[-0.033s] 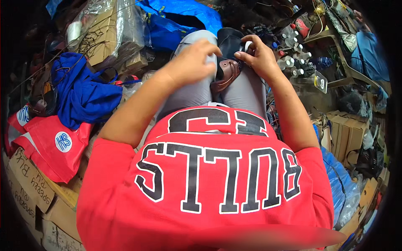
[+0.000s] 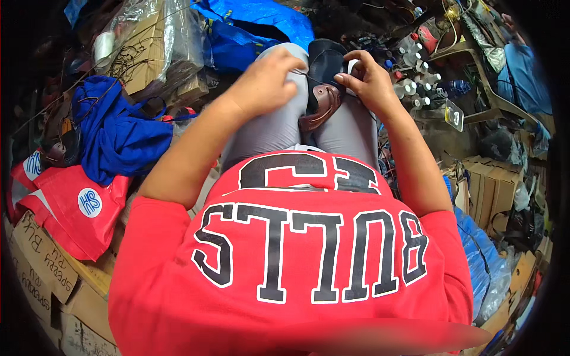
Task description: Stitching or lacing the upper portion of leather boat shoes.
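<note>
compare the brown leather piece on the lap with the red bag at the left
Colour and marking: the brown leather piece is dark with small holes, while the red bag is bright with a round white-and-blue print.
Size: the brown leather piece looks much smaller than the red bag.
Place: the brown leather piece lies over the gray trousers; the red bag sits off to the person's left.
Shared: both look slightly shiny.

Our left hand (image 2: 268, 82) is slightly blurred, so we cannot tell whether it holds anything. Nor can we with our right hand (image 2: 368, 80). Between them, the brown leather piece (image 2: 324, 102) hides its underside; beyond the left hand, our view's edge cuts the blue sheet (image 2: 230, 44).
</note>
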Available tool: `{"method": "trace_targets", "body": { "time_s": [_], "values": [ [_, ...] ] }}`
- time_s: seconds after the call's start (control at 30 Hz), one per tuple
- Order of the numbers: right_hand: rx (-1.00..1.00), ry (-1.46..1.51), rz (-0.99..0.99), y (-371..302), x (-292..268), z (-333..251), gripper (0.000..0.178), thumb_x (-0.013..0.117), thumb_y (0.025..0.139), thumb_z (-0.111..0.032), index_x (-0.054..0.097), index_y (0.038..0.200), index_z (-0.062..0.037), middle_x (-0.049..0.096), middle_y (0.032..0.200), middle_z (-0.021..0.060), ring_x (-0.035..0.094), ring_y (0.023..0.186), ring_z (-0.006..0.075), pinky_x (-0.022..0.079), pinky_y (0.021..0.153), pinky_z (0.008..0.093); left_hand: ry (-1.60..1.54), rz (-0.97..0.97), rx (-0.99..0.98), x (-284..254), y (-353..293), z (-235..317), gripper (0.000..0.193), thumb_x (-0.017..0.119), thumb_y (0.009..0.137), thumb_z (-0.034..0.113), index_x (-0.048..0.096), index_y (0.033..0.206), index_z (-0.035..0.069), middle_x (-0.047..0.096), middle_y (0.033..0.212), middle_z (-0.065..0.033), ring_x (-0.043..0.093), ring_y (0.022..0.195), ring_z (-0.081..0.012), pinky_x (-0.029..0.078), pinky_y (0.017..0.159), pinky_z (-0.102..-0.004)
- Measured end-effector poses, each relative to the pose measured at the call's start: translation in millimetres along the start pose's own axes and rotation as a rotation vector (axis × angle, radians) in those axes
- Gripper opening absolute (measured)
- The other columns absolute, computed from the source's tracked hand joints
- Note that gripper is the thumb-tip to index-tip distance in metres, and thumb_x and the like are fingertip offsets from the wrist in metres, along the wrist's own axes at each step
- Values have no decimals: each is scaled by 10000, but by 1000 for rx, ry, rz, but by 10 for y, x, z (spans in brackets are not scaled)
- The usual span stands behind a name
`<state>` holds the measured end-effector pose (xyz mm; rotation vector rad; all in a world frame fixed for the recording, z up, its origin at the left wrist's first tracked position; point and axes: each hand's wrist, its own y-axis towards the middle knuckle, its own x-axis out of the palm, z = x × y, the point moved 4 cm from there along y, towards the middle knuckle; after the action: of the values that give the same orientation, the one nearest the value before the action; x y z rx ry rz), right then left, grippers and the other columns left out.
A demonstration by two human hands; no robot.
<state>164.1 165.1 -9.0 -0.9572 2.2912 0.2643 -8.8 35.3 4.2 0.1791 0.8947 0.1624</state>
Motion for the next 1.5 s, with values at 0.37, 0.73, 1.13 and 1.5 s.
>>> {"method": "trace_targets", "body": {
  "time_s": [0.37, 0.73, 1.13, 1.5],
  "values": [
    [-306, -205, -50, -271, -116, -145, 162, 671, 761, -86, 693, 920, -73, 616, 793, 115, 611, 737, 280, 488, 659, 344, 381, 26, -339, -414, 34, -974, 51, 549, 804, 55, 574, 840, 30, 531, 988, -155, 544, 921, -324, 449, 812, -376],
    [-389, -418, 18, -524, -27, -135, 251, 651, 757, -64, 693, 1000, -114, 594, 803, 108, 577, 794, 287, 465, 698, 357, 193, 79, 139, 87, -59, 57, 225, 660, 713, 37, 700, 907, 142, 583, 779, -30, 566, 764, -218, 424, 698, -349],
    [-60, 124, -220, -246, -95, 305, 403, 521, 757, 105, 699, 1030, -133, 486, 843, 29, 520, 803, 133, 436, 773, 230, 21, 66, 229, 375, 278, -19, 214, 686, 720, 83, 735, 888, 207, 513, 726, -16, 502, 760, -201, 383, 688, -338],
    [-63, 157, -254, -202, -96, 306, 433, 487, 740, 116, 705, 1020, -132, 493, 841, 17, 509, 808, 119, 436, 778, 224, 18, 13, 178, 390, 294, -31, 190, 685, 733, 112, 738, 882, 218, 509, 731, 0, 484, 789, -191, 346, 710, -337]
  ]
}}
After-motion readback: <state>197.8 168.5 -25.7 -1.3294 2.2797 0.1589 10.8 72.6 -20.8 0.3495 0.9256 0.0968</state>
